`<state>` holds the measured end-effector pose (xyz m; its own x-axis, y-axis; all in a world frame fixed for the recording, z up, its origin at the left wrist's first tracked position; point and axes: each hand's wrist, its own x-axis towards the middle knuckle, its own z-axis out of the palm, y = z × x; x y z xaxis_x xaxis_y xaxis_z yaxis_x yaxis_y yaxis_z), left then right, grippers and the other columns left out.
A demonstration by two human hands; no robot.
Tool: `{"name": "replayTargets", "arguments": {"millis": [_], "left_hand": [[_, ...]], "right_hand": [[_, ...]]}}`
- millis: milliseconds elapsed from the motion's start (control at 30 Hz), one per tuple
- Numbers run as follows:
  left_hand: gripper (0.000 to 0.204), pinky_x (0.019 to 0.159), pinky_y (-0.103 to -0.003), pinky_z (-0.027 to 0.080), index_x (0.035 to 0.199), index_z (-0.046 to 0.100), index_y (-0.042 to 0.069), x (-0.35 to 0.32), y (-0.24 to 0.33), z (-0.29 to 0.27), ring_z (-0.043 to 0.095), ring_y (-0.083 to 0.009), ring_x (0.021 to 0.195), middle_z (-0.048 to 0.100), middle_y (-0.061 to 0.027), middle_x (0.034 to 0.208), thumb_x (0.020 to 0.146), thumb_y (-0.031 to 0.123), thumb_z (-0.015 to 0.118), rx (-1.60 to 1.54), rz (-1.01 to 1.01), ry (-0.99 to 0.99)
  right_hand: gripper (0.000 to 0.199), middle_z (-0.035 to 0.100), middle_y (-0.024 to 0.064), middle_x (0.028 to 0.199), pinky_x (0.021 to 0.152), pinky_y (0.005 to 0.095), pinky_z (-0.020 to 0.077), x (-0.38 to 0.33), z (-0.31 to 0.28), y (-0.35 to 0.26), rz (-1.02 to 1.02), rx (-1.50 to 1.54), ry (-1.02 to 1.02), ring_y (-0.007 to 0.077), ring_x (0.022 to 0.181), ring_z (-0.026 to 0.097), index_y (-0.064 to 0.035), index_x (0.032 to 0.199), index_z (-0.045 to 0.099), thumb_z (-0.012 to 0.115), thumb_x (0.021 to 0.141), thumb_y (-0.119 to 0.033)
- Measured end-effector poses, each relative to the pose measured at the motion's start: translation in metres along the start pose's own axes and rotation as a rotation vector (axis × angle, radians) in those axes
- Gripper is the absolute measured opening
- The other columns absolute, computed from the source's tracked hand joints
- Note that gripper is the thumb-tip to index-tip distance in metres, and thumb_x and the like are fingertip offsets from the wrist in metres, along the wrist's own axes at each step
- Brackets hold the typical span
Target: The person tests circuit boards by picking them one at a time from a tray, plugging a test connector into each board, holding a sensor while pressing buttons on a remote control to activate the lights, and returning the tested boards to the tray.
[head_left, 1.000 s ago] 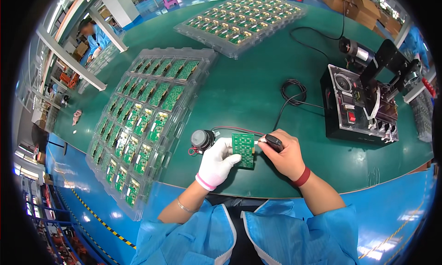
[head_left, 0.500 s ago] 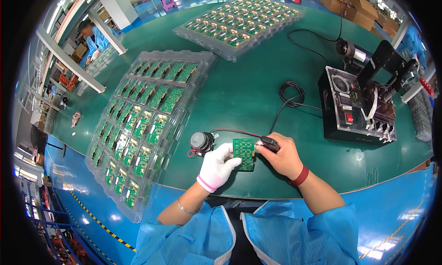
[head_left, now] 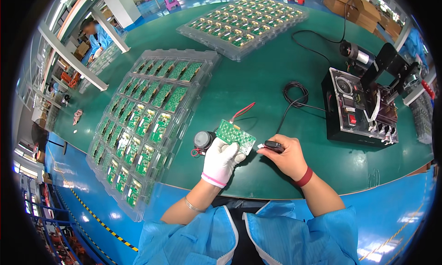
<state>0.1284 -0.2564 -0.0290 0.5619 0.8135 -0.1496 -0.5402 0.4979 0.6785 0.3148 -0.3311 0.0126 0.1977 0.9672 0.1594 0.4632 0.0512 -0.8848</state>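
Board (head_left: 229, 132): held in gloved left hand (head_left: 219, 161) by tabletop (head_left: 248, 83)'s near edge, likely shielded from skin. Connector (head_left: 275, 146): pinched in right hand (head_left: 291, 159), tip exposed, presumably for access.

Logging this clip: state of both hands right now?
Left hand: closed, holding a green circuit board.
Right hand: closed, holding a black handheld device with a white tip.
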Motion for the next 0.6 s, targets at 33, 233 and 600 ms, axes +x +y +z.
{"name": "replayTargets", "arguments": {"millis": [33, 233, 600], "left_hand": [[0.039, 0.071, -0.027, 0.056, 0.128, 0.047, 0.003, 0.0, 0.0, 0.001, 0.064, -0.0171, 0.092, 0.061, -0.0107, 0.111, 0.09, 0.002, 0.056, 0.0, 0.0, 0.0], [0.039, 0.068, -0.025, 0.054, 0.126, 0.047, 0.006, 0.001, 0.002, 0.001, 0.063, -0.0151, 0.091, 0.061, -0.008, 0.109, 0.089, 0.004, 0.057, 0.11, 0.015, 0.01], [0.031, 0.063, -0.024, 0.055, 0.118, 0.048, 0.001, -0.001, 0.012, 0.013, 0.064, -0.0148, 0.082, 0.062, -0.0112, 0.105, 0.088, 0.0, 0.055, 0.264, 0.099, 0.073]], "right_hand": [[0.02, 0.061, 0.0077, 0.067, 0.052, 0.027, 0.0421, 0.002, 0.003, 0.001, -0.033, 0.034, 0.031, 0.0122, 0.057, 0.054, -0.0005, 0.079, 0.067, 0.081, 0.075, -0.014], [0.019, 0.057, 0.0094, 0.063, 0.051, 0.0315, 0.0398, 0.005, 0.009, 0.001, -0.088, -0.042, 0.055, 0.0193, 0.053, 0.052, -0.0015, 0.078, 0.069, 0.08, 0.074, -0.017], [0.021, 0.059, 0.0104, 0.064, 0.052, 0.0348, 0.0422, 0.01, 0.002, -0.007, -0.128, -0.172, 0.034, 0.0236, 0.056, 0.055, -0.0019, 0.077, 0.07, 0.081, 0.073, -0.019]]}}
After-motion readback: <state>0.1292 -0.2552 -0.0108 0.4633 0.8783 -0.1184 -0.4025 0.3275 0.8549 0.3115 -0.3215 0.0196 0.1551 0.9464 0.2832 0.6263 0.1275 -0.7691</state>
